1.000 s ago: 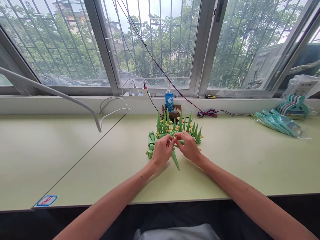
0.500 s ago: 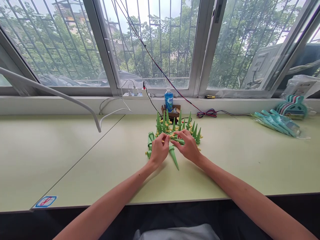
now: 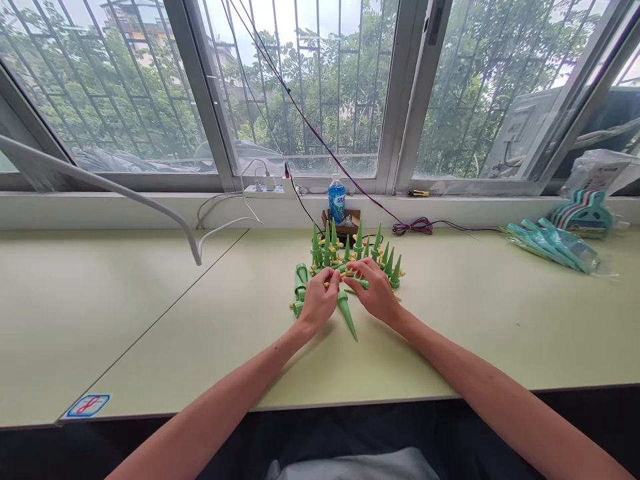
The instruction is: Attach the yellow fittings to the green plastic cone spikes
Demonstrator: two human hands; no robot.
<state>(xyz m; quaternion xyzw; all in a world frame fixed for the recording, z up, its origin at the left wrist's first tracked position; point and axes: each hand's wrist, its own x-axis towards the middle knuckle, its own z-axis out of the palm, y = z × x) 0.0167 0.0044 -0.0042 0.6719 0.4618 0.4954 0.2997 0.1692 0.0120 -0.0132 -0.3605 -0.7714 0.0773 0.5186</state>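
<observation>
My left hand (image 3: 320, 299) is closed in a pinch at the front of a cluster of green plastic spikes, with a small yellow plastic valve (image 3: 345, 273) at its fingertips. From the other side, the thumb and index finger of my right hand (image 3: 376, 292) close on the same yellow valve; the fingers partly hide it. Just below my fingertips a loose green spike (image 3: 347, 317) lies on the table, its point toward me. Behind my hands several green spikes (image 3: 359, 241) stand upright with yellow valves at their bases. More green pieces (image 3: 301, 277) lie left of my left hand.
A blue-labelled bottle (image 3: 337, 201) stands by a small brown box (image 3: 354, 217) behind the spikes. Coiled cable (image 3: 414, 227) lies at the back of the table (image 3: 490, 320). Bagged teal tools (image 3: 555, 245) are at the right. A white cable (image 3: 165, 212) hangs at the left.
My hands stay in nearly the same place, with small finger shifts around the yellow valve. The view has moved very slightly.
</observation>
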